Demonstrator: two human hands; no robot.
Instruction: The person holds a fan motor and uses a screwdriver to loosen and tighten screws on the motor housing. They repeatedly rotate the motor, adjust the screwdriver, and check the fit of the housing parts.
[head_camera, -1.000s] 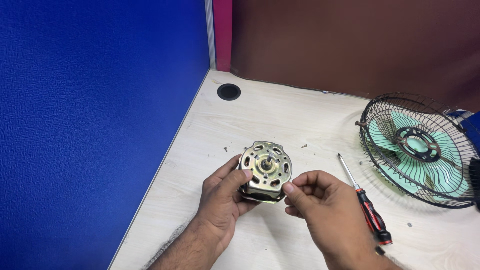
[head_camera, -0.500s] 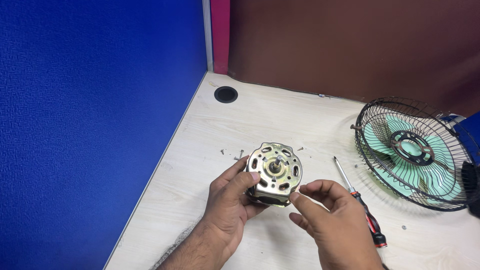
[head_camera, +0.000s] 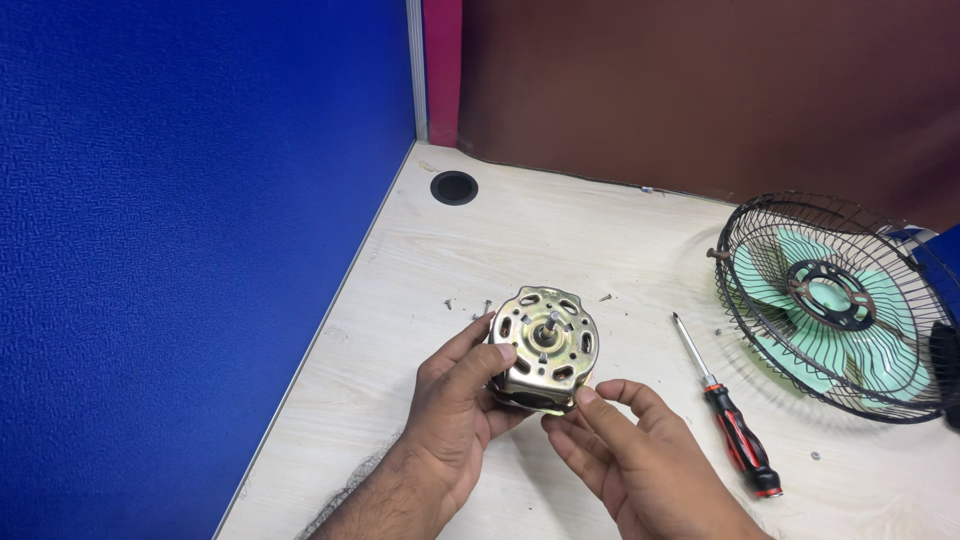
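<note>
A round metal fan motor (head_camera: 545, 345) with a slotted gold-coloured housing and a short centre shaft is held just above the pale desk (head_camera: 560, 240). My left hand (head_camera: 455, 415) grips its left side, thumb on the front face. My right hand (head_camera: 625, 450) pinches the motor's lower right edge with thumb and fingertips. The shaft end faces up towards me.
A red-and-black screwdriver (head_camera: 728, 420) lies right of my hands. A fan (head_camera: 830, 305) with black wire guard and green blades lies at the right edge. Small screws (head_camera: 487, 305) are scattered behind the motor. A black cable hole (head_camera: 454, 187) sits near the blue partition (head_camera: 200, 250).
The view has shifted slightly, so motor and hands appear lower and more to the right. My right fingers have slid to the motor's lower right edge. Both hands still hold it.
</note>
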